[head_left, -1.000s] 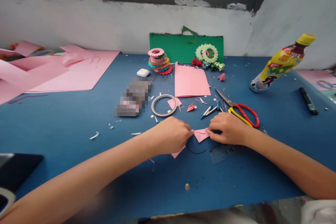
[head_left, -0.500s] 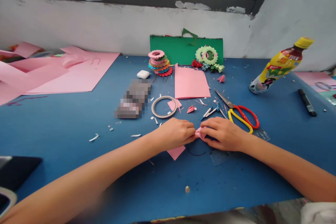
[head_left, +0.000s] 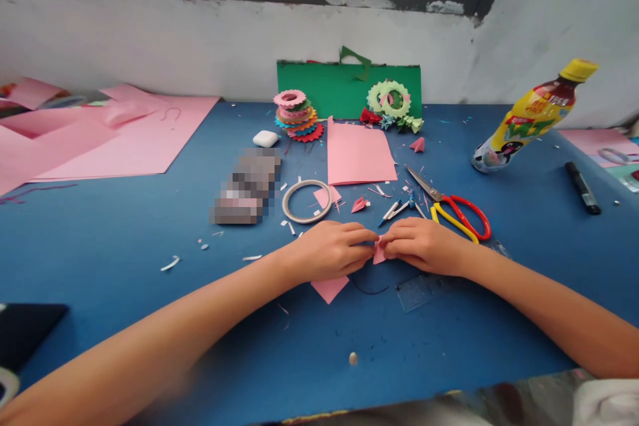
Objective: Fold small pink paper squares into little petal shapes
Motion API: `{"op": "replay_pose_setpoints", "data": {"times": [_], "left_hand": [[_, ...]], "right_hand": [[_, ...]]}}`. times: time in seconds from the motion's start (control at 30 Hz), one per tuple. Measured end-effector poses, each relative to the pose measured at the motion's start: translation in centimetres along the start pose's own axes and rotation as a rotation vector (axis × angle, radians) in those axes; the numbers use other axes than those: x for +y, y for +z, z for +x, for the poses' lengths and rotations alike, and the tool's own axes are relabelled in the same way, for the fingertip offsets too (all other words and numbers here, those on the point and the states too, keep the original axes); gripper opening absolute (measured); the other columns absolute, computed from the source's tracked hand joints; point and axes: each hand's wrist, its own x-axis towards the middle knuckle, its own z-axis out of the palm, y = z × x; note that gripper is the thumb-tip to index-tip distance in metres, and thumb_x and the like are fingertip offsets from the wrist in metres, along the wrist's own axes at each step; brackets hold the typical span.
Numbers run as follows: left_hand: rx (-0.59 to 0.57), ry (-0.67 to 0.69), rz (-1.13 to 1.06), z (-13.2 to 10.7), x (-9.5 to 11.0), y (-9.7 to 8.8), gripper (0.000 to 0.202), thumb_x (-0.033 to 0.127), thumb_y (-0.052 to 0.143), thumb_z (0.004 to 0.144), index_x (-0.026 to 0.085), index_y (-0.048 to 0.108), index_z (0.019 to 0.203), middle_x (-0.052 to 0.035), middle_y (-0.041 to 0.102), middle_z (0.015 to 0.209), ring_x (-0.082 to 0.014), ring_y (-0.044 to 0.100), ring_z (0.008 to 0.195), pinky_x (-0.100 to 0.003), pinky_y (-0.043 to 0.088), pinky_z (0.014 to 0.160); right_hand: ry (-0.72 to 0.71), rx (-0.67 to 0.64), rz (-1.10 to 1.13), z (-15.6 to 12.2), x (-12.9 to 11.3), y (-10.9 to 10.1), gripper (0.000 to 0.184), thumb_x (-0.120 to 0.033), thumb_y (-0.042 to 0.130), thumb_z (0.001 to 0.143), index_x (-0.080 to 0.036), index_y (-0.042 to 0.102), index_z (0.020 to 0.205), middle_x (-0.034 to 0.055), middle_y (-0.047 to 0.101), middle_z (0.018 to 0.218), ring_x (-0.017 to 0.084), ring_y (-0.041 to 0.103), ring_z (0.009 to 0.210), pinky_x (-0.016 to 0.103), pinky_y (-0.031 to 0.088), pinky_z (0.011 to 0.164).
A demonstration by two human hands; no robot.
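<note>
Between my two hands is a small folded piece of pink paper [head_left: 379,252]. My left hand [head_left: 333,249] pinches its left side, and my right hand [head_left: 425,245] grips its right side with bent fingers. Part of the paper is hidden behind the fingertips. Under my left wrist lies a flat pink paper square [head_left: 330,289]. Just beyond the hands are a small folded pink paper piece [head_left: 359,204], a compass [head_left: 398,211] and a roll of tape [head_left: 285,202]. Scissors [head_left: 446,200] with red and yellow handles lie by my right hand.
A folded pink sheet [head_left: 362,154] lies further back, before a green board [head_left: 329,90]. Scalloped paper rings [head_left: 298,121] are stacked left of it. A tilted drink bottle [head_left: 532,120] and a black marker [head_left: 582,188] are at right. Large pink sheets [head_left: 130,140] cover the left back.
The pink paper between my hands has turned, and more of it now hangs below the fingertips. My fingers have shifted slightly on it. The whole view has moved a little.
</note>
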Motion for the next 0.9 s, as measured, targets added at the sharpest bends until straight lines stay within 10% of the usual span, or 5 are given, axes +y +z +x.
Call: {"op": "replay_pose_setpoints", "data": {"times": [0.27,0.9], "left_hand": [[-0.073,0.098,0.01,0.2,1.1,-0.3,0.025,0.022,0.041,0.091,0.016,0.065,0.091,-0.0088,0.066,0.091,-0.0166,0.06,0.081,-0.025,0.048,0.06],[0.031,0.108,-0.111,-0.2,0.7,0.3,0.03,0.023,0.046,0.083,0.014,0.058,0.109,-0.0093,0.068,0.093,-0.0203,0.062,0.085,-0.031,0.051,0.066]], "right_hand": [[0.216,-0.019,0.351,0.0,-0.2,-0.2,0.015,-0.022,0.054,0.089,-0.02,0.067,0.095,0.0051,0.066,0.1,0.014,0.058,0.095,0.03,0.046,0.088],[0.406,0.105,0.224,0.8,-0.6,1.2,0.019,-0.025,0.057,0.083,-0.016,0.052,0.067,0.0005,0.053,0.074,0.012,0.05,0.073,0.025,0.04,0.067]]}}
